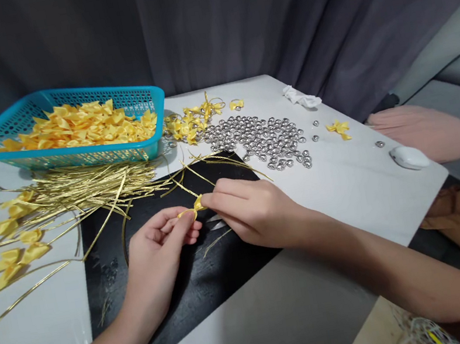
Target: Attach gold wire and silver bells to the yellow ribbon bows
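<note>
Above a black mat [115, 275], both my hands pinch one yellow ribbon bow [198, 202]. My left hand [159, 238] is closed on the bow's left loop. From the right, my right hand [250, 210] grips its other side, fingertips close to the knot. Gold cord ends rise from the bow. Beneath my right hand a pale metal blade-like piece [216, 223] shows in part; the rest is hidden. A pile of gold cords [94, 187] lies to the left, and several yellow bows with cord [6, 267] rest beside it.
A blue basket [158, 104] full of yellow bows stands at the back left. Silver heart-shaped beads [259, 137] spread behind my right hand, near finished-looking bow loops [190, 122]. A crumpled white tissue [301, 97], a loose bow [339, 129] and a white mouse [409, 157] lie rightward.
</note>
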